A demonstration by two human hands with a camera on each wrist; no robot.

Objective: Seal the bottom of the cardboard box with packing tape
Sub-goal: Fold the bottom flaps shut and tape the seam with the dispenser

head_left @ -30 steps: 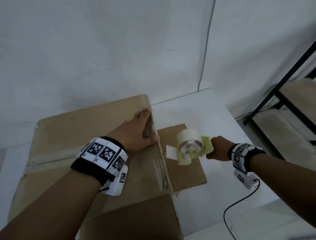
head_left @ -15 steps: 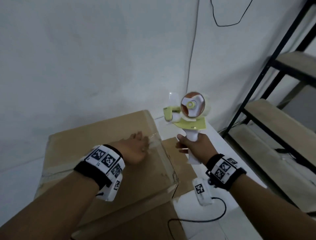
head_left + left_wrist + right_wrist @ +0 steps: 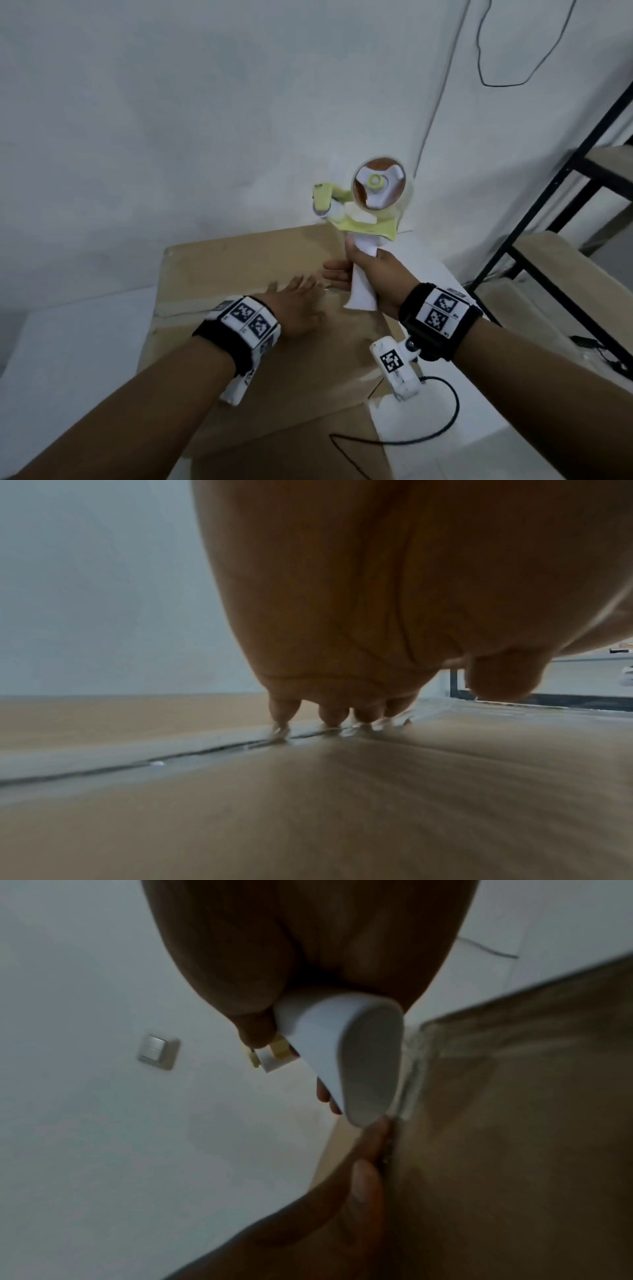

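Note:
A brown cardboard box [image 3: 246, 267] lies bottom up on a white table, its centre seam [image 3: 143, 761] covered by clear tape. My left hand [image 3: 294, 301] lies flat on the box top, straight fingertips [image 3: 332, 715] pressing the tape near the right end of the seam. My right hand [image 3: 373, 274] grips the white handle [image 3: 346, 1053] of a yellow-green tape dispenser [image 3: 373, 198], held upright above the box's far right corner. The roll of clear tape [image 3: 380, 186] faces me. Its cutter end [image 3: 322, 200] points left, off the box.
The white table [image 3: 435, 455] shows right and left of the box. A black metal shelf [image 3: 565, 192] with wooden boards stands at the right. A white wall is close behind, with cables hanging [image 3: 431, 130] and a light switch [image 3: 157, 1051]. A black cable [image 3: 411, 438] trails from my right wrist.
My right hand lifted the dispenser from beside the box's right side, turned it upright and carried it over the far right corner. My left hand slid from the box's edge onto the seam.

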